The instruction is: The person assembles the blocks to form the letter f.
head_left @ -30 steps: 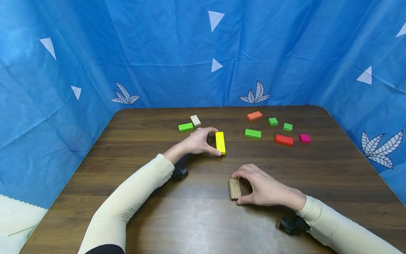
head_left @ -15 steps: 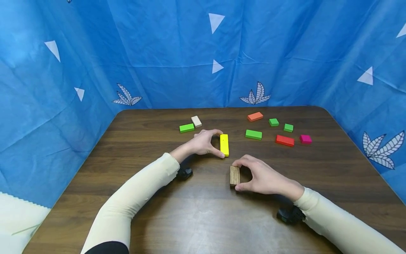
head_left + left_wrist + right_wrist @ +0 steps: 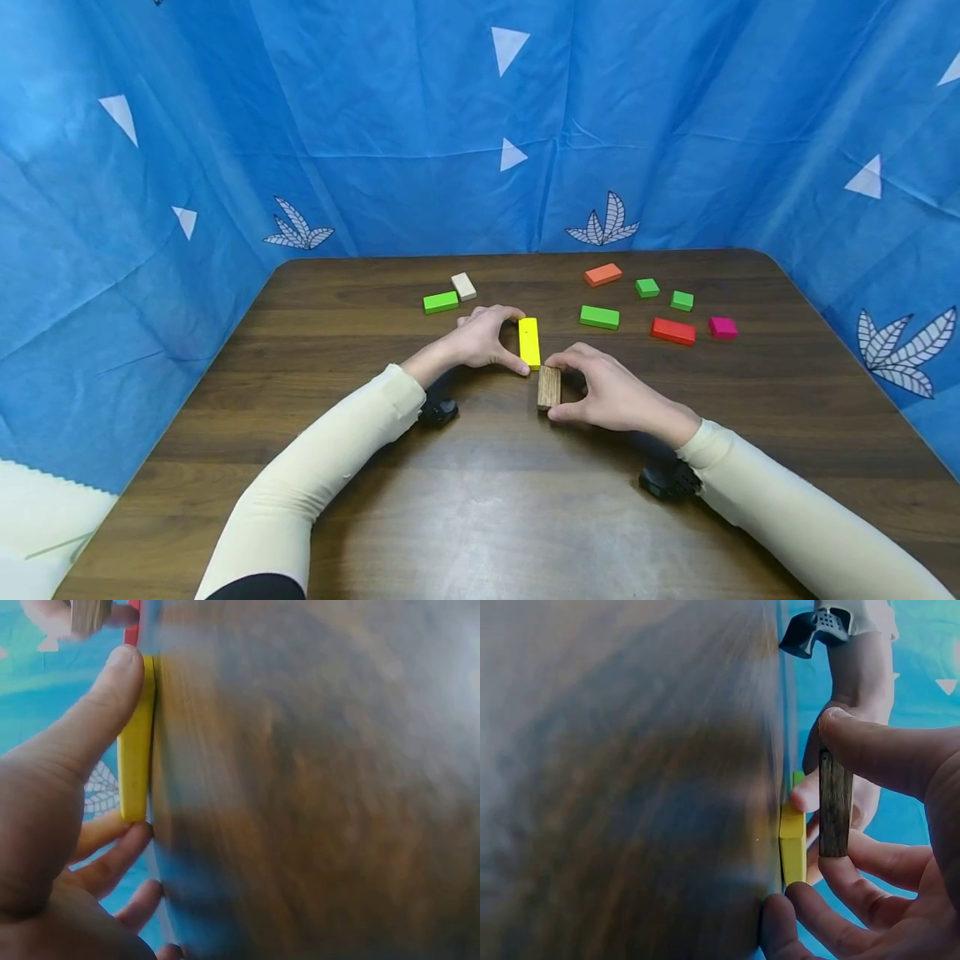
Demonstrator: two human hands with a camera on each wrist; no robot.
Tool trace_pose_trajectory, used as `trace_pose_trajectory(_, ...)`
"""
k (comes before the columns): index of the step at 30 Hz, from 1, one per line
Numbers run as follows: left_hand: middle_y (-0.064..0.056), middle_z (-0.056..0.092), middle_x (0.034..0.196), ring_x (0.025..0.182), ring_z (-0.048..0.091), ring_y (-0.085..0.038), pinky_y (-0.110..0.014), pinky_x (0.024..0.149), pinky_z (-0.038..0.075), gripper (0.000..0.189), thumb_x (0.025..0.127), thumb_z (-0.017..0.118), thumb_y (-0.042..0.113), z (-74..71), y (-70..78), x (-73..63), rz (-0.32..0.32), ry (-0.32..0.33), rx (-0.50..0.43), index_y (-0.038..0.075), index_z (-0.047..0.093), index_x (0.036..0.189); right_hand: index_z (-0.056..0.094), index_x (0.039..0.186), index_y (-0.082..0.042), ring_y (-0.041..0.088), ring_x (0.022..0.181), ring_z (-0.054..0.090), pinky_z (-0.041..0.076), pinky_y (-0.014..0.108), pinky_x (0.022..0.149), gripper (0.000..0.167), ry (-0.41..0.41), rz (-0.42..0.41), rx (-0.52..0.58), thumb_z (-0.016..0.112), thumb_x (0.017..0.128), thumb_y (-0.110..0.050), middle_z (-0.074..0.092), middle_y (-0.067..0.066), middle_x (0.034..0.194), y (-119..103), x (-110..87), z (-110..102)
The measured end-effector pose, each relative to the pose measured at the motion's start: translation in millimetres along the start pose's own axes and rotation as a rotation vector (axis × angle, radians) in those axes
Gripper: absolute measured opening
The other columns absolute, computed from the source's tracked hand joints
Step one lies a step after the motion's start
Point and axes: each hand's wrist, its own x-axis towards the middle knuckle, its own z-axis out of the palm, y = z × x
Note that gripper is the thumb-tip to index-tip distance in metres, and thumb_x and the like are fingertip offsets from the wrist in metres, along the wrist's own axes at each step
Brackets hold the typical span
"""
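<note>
Left grip is clamped on the yellow block by its ends, presumably to steady it on the desk. Wooden block is pinched likewise by the right grip, raised near the yellow one, long sides thus left uncovered.

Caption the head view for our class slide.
Left hand holds yellow block, right hand holds brown block; coloured blocks lie beyond.
</note>
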Motion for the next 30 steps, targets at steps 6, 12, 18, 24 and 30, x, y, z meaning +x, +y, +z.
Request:
trace_pose_trajectory(6,-0.003,0.047,0.159,0.139,0.042,-0.034,-0.055,0.098,0.035,0.102,0.068,0.092,0.058,-1.3,4.2,0.0,-0.033,-0.013,0.008,0.022,0.049,0.153,0.067,0.130,-0.006,0.024,0.106,0.063,0.055,0.043,0.090,0.065,0.012,0.008,0.005,0.093,0.076,-0.031,0.066,0.006,0.115,1.2,7.9,2.1)
trace_pose_trajectory(12,-0.002,0.047,0.159,0.144,0.038,-0.034,-0.057,0.105,0.034,0.097,0.072,0.091,0.056,-3.6,3.1,-1.2,-0.037,-0.030,-0.009,0.021,0.050,0.153,0.067,0.129,-0.005,0.025,0.106,0.064,0.056,0.045,0.091,0.064,0.012,0.024,0.018,0.093,0.076,-0.029,0.068,0.008,0.115,2.3,12.7,4.0)
trace_pose_trajectory(18,-0.003,0.047,0.160,0.145,0.038,-0.034,-0.060,0.109,0.032,0.092,0.078,0.088,0.053,-7.0,1.9,-3.4,-0.023,-0.050,-0.029,0.020,0.049,0.154,0.066,0.129,-0.006,0.025,0.107,0.064,0.056,0.044,0.091,0.063,-0.009,0.059,0.023,0.093,0.077,-0.029,0.068,0.009,0.117,0.2,13.8,6.3)
trace_pose_trajectory(24,-0.003,0.047,0.160,0.146,0.039,-0.034,-0.060,0.110,0.033,0.091,0.079,0.087,0.053,-7.4,0.7,-4.7,-0.019,-0.052,-0.027,0.021,0.049,0.155,0.067,0.128,-0.007,0.022,0.101,0.063,0.056,0.034,0.080,0.062,-0.013,0.071,0.025,0.094,0.076,-0.027,0.067,0.009,0.114,-1.0,14.2,9.8)
trace_pose_trajectory(30,-0.003,0.048,0.160,0.145,0.040,-0.034,-0.059,0.110,0.033,0.089,0.079,0.087,0.052,-7.1,0.3,-3.9,-0.022,-0.048,-0.033,0.021,0.050,0.154,0.068,0.126,-0.007,0.019,0.097,0.062,0.055,0.030,0.078,0.060,-0.013,0.072,0.043,0.094,0.076,-0.027,0.065,0.008,0.114,-1.5,14.7,10.9)
